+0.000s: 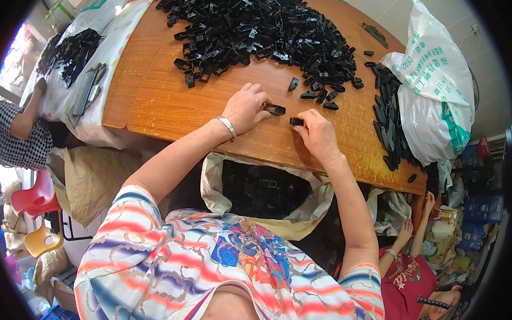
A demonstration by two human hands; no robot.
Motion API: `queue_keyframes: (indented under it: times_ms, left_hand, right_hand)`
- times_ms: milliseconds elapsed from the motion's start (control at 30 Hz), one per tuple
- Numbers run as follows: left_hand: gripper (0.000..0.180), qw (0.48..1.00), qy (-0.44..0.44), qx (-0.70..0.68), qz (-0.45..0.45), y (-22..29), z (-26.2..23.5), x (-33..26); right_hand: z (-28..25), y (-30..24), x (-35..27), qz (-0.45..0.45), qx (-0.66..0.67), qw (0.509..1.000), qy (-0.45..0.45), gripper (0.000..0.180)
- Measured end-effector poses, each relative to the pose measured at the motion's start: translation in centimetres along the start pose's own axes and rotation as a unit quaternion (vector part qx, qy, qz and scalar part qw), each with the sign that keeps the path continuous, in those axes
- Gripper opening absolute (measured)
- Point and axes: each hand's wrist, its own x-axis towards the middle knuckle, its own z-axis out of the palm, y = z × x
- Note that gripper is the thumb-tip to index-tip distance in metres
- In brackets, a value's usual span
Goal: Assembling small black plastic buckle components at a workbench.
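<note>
Just above the wooden table, my left hand [247, 108] pinches a small black plastic piece [276, 109] with an opening in it, at the tips of its fingers. A short gap to the right, my right hand [320, 135] grips another small black plastic piece [296, 121] between thumb and fingers; most of that piece is covered. The two pieces are apart. Beyond my hands spreads a large heap of similar black plastic pieces [255, 30], with a single loose piece [293, 84] lying in front of it.
An open sack [213, 181] of black pieces hangs below the table's front edge [256, 155]. Long black parts [386, 116] lie at the right beside a white plastic bag [436, 93]. One person sits at the left [20, 129], another at the lower right [407, 284].
</note>
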Motion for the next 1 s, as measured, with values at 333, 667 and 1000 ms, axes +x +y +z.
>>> queue_keyframes:
  times_ms: [333, 667, 1000]
  left_hand:
    - [0.025, 1.000, -0.012, -0.014, -0.015, -0.2, 0.2, 0.2]
    - [0.025, 1.000, 0.004, -0.009, -0.015, 0.1, 0.3, 0.1]
    - [0.048, 0.954, 0.199, 0.200, -0.104, -5.4, -7.7, -4.4]
  right_hand:
    - [3.0, -1.7, 3.4, -0.023, 0.040, 0.995, 0.083, 0.018]
    - [4.2, -2.4, 2.8, -0.060, -0.076, 0.994, 0.051, 0.029]
    - [2.2, -8.9, -8.2, -0.006, 0.091, 0.995, -0.048, 0.028]
